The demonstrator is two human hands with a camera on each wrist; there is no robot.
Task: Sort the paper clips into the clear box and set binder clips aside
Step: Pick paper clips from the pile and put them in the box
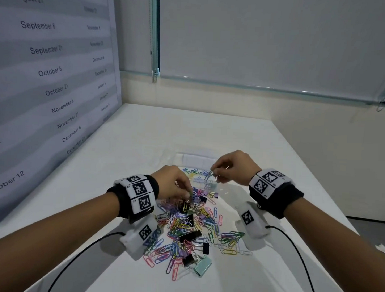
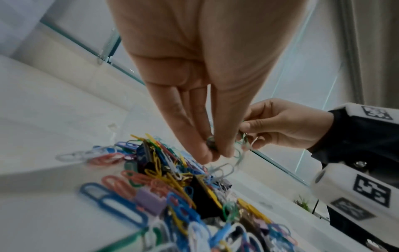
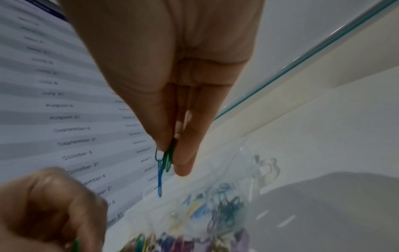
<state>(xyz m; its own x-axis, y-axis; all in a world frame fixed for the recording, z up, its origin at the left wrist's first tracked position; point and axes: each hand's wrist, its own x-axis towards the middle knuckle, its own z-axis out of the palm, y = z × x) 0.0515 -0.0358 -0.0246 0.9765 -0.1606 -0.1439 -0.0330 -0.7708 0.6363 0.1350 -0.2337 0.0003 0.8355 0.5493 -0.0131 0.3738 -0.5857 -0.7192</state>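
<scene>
My right hand sits just right of centre in the head view, above the clear plastic box, and my thumb and fingers pinch a few thin wire paper clips; in the right wrist view those show as a green paper clip caught between the fingertips with a blue paper clip dangling from it. The box lies on the white table behind the heap, and a small scatter of coloured clips already rests inside it, under that hand. My left hand is left of centre, fingertips pressed together on something small at the far edge of the heap; the left wrist view shows a dark greenish bit in the pinch, too blurred for me to name. Filling the lower centre of the head view is the mixed heap of coloured paper clips, with black binder clips buried among them and a pale mint binder clip at its near edge. A grey wall chart printed with dates fills the upper left.
</scene>
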